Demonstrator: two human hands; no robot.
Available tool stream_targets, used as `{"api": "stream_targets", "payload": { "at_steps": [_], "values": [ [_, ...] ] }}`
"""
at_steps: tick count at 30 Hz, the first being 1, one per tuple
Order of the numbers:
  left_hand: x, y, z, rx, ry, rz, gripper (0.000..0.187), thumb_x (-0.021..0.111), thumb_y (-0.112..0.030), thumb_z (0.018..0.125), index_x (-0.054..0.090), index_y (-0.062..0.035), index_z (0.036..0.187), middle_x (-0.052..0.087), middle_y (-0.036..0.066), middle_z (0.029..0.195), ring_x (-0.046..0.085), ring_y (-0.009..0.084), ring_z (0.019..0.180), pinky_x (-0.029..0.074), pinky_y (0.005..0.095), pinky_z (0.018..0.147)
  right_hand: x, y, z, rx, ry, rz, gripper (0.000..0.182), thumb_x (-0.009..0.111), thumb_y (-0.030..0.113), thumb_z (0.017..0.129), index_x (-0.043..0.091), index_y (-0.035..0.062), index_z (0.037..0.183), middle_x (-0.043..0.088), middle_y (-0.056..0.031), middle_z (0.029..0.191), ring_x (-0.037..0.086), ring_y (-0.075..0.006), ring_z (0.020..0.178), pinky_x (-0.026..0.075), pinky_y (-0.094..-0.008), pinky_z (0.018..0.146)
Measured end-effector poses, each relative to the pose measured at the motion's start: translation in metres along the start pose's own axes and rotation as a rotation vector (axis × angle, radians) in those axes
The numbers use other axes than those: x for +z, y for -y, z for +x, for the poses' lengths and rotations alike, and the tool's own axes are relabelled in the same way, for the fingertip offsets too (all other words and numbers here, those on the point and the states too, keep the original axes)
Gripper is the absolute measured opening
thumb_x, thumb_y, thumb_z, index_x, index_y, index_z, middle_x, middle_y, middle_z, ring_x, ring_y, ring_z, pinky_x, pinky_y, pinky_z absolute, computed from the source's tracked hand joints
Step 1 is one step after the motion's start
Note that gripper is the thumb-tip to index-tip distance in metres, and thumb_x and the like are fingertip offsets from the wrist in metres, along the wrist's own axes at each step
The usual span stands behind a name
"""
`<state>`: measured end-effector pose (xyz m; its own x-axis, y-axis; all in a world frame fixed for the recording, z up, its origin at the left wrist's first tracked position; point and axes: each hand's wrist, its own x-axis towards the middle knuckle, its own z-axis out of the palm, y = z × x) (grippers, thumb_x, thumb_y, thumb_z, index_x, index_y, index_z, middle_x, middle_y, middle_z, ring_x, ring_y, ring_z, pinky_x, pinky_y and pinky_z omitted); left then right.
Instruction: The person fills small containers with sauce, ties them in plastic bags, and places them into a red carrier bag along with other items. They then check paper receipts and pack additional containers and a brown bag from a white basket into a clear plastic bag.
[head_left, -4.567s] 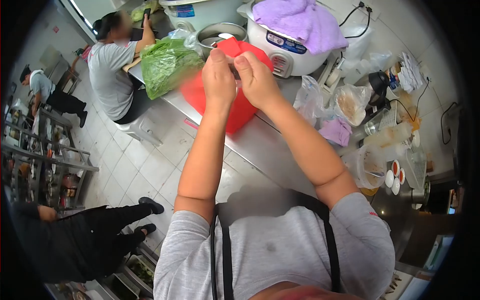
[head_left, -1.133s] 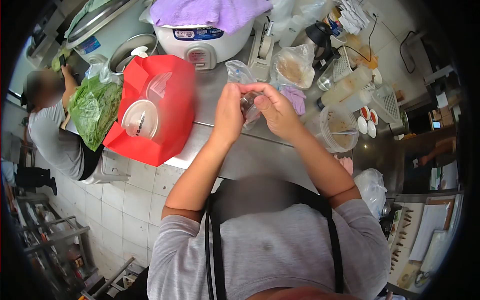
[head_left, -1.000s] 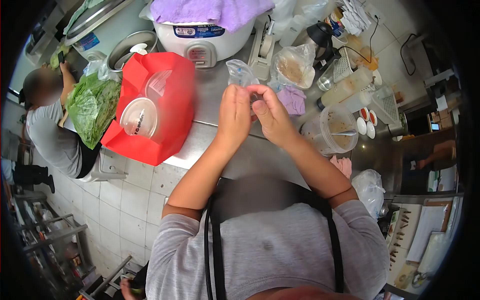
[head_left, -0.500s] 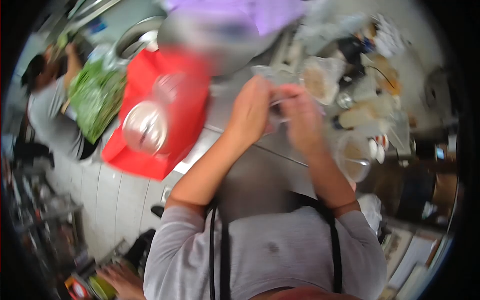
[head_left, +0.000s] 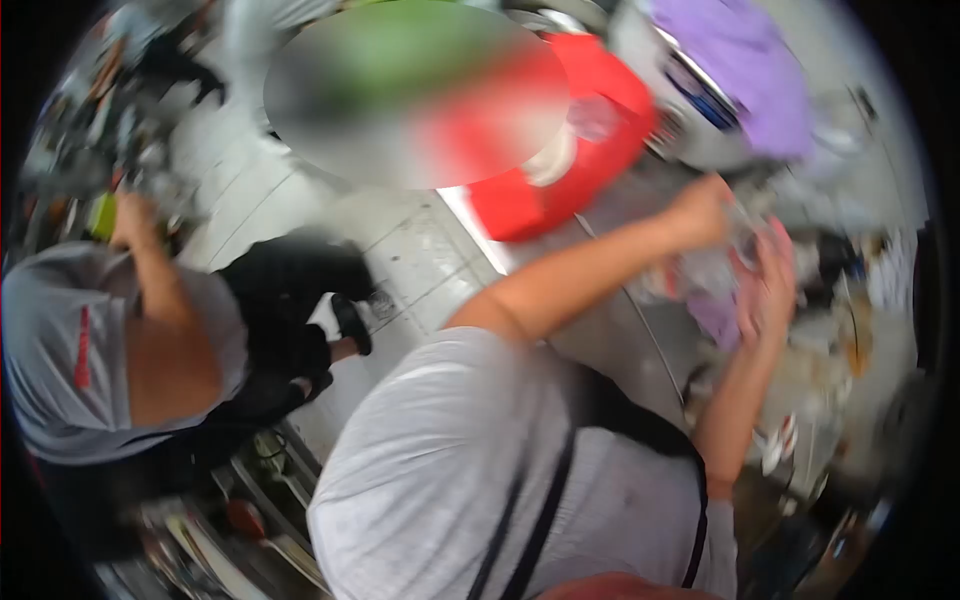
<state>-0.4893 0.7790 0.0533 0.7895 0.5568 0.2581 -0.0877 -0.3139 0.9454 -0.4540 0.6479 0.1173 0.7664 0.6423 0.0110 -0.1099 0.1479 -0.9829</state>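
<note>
One left hand [head_left: 700, 212] is curling its fingers inward; blur is hiding whether they are gripping. One right hand [head_left: 765, 285] is keeping its thumb and fingers apart. One see-through plastic piece [head_left: 742, 222] is showing between the two hands, above one grey metal counter [head_left: 600, 320]. Farther off, one angular bright red bag [head_left: 600, 165] is standing beside one rounded white rice cooker [head_left: 700, 95], which is bearing one purple cloth towel [head_left: 750, 70].

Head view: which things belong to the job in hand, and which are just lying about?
Job in hand:
clear plastic item, too blurred to identify, between the left hand and right hand
red bag, probably

Apparently just lying about:
purple towel draped on the white cooker
smaller purple cloth near the right hand
</note>
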Motion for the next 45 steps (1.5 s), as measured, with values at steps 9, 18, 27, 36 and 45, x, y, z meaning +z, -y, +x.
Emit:
{"api": "stream_targets", "payload": {
  "at_steps": [9, 18, 27, 36, 45],
  "values": [
    [-0.036, -0.045, -0.011, -0.295, 0.304, -0.54, 0.034, 0.046, 0.0, 0.069, 0.038, -0.0004, 0.102, 0.045, 0.0, 0.062, 0.039, 0.005, 0.046, 0.028, 0.0181, 0.039, 0.007, -0.004, 0.003, -0.346, 0.073, -1.106, 0.024, 0.053, 0.007, 0.07, 0.051, 0.0026, 0.094, 0.055, -0.0143, 0.09, 0.054, -0.0249, 0.084, 0.042, -0.0321, 0.074],
    [-0.037, -0.047, -0.01, -0.344, 0.335, -0.609, 0.03, 0.044, 0.001, 0.069, 0.038, -0.0023, 0.098, 0.044, 0.0, 0.061, 0.037, 0.0051, 0.045, 0.027, 0.0181, 0.039, 0.016, -0.044, 0.042, 0.011, 0.478, -1.409, 0.024, 0.046, 0.019, 0.075, 0.053, 0.0058, 0.094, 0.054, -0.0134, 0.096, 0.051, -0.027, 0.09, 0.04, -0.0348, 0.076],
    [-0.047, -0.035, -0.01, -0.366, 0.276, -0.63, 0.027, 0.044, 0.001, 0.07, 0.039, -0.0028, 0.096, 0.043, -0.001, 0.062, 0.037, 0.0051, 0.045, 0.027, 0.0182, 0.039, 0.027, -0.015, 0.039, 0.242, 0.72, -1.554, 0.032, 0.049, 0.024, 0.074, 0.049, 0.0059, 0.1, 0.048, -0.0135, 0.106, 0.045, -0.0256, 0.1, 0.036, -0.0355, 0.082],
    [-0.04, -0.015, -0.022, -0.231, 0.2, -0.867, 0.044, 0.056, -0.011, 0.07, 0.034, -0.0013, 0.107, 0.049, 0.001, 0.068, 0.048, 0.012, 0.059, 0.039, 0.0226, 0.054, 0.006, -0.018, -0.006, -0.515, 0.199, -1.599, 0.039, 0.058, 0.017, 0.066, 0.047, 0.0054, 0.102, 0.053, -0.0144, 0.098, 0.05, -0.0295, 0.092, 0.04, -0.0365, 0.077],
    [0.002, 0.042, -0.072, 0.199, 0.308, -0.04, 0.053, 0.065, -0.033, 0.066, 0.047, -0.0027, 0.106, 0.042, 0.014, 0.113, 0.04, 0.0242, 0.106, 0.035, 0.0341, 0.085, 0.046, -0.017, -0.011, -0.242, 0.46, -1.034, 0.023, 0.056, 0.011, 0.069, 0.051, 0.0028, 0.09, 0.057, -0.0099, 0.076, 0.056, -0.021, 0.068, 0.043, -0.0316, 0.061]
  ]
}}
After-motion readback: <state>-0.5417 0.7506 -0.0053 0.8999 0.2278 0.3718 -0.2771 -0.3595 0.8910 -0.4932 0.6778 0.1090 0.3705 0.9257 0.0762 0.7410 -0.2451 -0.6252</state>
